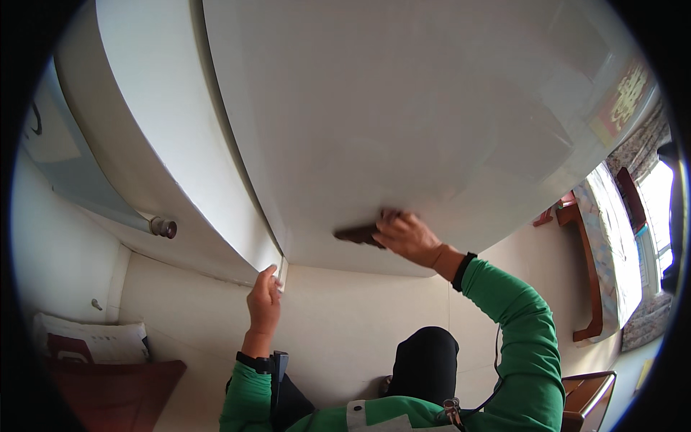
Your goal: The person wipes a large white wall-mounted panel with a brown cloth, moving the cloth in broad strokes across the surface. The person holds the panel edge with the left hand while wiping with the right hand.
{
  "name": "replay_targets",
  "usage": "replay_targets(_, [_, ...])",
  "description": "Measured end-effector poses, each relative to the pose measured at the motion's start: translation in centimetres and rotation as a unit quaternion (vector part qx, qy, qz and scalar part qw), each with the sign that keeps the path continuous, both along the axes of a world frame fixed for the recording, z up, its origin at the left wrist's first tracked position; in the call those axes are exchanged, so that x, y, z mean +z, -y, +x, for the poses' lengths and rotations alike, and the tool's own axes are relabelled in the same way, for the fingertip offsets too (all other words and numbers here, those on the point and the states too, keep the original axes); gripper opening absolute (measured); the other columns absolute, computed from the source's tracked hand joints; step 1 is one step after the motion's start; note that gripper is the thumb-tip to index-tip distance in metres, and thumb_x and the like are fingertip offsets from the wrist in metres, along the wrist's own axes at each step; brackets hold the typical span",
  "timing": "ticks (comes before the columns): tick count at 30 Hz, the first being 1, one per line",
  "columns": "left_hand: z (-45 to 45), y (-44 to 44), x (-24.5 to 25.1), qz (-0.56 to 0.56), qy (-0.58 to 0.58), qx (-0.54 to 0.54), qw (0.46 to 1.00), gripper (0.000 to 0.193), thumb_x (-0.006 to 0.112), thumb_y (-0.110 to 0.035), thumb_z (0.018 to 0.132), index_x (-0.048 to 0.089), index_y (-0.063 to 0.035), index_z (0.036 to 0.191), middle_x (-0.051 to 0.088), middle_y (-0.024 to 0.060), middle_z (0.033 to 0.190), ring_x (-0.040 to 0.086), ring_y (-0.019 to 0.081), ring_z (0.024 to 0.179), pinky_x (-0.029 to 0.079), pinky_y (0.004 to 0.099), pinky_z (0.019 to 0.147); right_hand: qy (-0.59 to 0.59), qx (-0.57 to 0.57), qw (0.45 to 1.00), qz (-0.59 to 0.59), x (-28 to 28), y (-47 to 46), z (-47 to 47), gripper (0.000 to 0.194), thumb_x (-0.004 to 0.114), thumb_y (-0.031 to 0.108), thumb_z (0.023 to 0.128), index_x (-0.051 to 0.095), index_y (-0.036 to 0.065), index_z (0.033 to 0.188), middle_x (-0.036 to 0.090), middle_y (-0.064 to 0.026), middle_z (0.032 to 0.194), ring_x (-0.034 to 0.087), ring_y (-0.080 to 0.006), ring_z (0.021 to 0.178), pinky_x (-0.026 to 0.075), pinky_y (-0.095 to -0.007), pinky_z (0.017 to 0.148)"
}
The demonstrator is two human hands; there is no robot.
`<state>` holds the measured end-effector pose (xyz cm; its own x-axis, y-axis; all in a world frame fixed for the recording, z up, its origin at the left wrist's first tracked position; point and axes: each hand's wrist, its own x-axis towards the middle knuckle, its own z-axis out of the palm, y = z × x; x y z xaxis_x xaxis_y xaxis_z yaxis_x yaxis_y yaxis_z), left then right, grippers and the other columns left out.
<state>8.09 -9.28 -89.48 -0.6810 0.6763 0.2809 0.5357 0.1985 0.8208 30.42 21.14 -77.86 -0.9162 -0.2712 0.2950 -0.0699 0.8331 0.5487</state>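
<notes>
A large glossy white door (pixel 378 124) fills the upper middle of the view. On its lower part my right hand (pixel 407 237) presses a dark brown cloth (pixel 359 234), which lies against the surface and is slightly blurred. My left hand (pixel 264 299) is at the bottom of the white door frame (pixel 178 146), close to the door's hinge-side lower corner. Its fingers are curled at the frame's edge; whether they grip it or something small and whitish cannot be told.
A wall scroll (pixel 102 183) with a dark roller knob hangs at left. Below it, a white bag (pixel 97 340) rests by a dark red wooden piece (pixel 119 389). A bed (pixel 591 259) stands at right near a bright window. A brown wooden stool or chair (pixel 588 397) is at lower right.
</notes>
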Motion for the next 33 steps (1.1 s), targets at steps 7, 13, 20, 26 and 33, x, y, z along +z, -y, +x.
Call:
replay_targets(7, [-0.2,-6.3,8.9,0.123,-0.255,-0.066,0.957,0.057,0.053,0.005,0.092,0.038,0.0000,0.147,0.038,0.0244,0.151,0.037,0.0423,0.141,0.044,0.0479,0.109,-0.084,0.029,0.994,-0.062,8.1,-1.1,-0.2,0.048,0.077,0.018,0.071,0.071,0.024,0.119,0.062,-0.0003,0.124,0.055,-0.0239,0.121,0.048,-0.0428,0.097])
replay_targets(13, [-3.8,-13.1,17.9,0.237,-0.269,0.106,0.927,0.060,0.051,-0.007,0.100,0.026,0.0011,0.153,0.027,0.0257,0.156,0.033,0.0416,0.144,0.035,0.0489,0.116,-0.465,0.008,0.884,-0.055,28.6,-3.1,-0.8,0.056,0.064,-0.011,0.073,0.075,0.021,0.117,0.061,-0.0077,0.119,0.059,-0.0306,0.111,0.050,-0.0387,0.096])
replay_targets(20, [-4.1,-15.7,18.7,0.238,-0.053,0.144,0.959,0.078,0.056,-0.039,0.104,0.020,0.0095,0.154,0.029,0.0257,0.155,0.031,0.0379,0.145,0.027,0.0430,0.120,-0.436,-0.080,0.895,-0.051,22.4,-2.9,-1.5,0.051,0.078,0.001,0.063,0.077,0.025,0.109,0.058,-0.0023,0.112,0.054,-0.0290,0.101,0.042,-0.0413,0.088])
replay_targets(26, [-4.7,-15.9,18.9,0.233,-0.005,0.121,0.965,0.095,0.060,-0.053,0.100,0.019,0.0154,0.151,0.034,0.0331,0.153,0.034,0.0397,0.145,0.028,0.0428,0.120,-0.185,-0.031,0.972,-0.144,2.3,-0.7,1.2,0.048,0.072,0.015,0.071,0.071,0.024,0.118,0.060,-0.0015,0.121,0.057,-0.0238,0.109,0.044,-0.0442,0.094])
replay_targets(33, [-5.2,-16.1,18.6,0.213,-0.035,0.128,0.968,0.091,0.059,-0.052,0.100,0.022,0.0169,0.147,0.038,0.0353,0.147,0.042,0.0408,0.139,0.037,0.0431,0.114,-0.012,-0.141,0.970,-0.198,-4.9,-2.4,9.6,0.033,0.071,0.015,0.080,0.070,0.023,0.112,0.060,-0.0013,0.118,0.057,-0.0234,0.112,0.045,-0.0422,0.099])
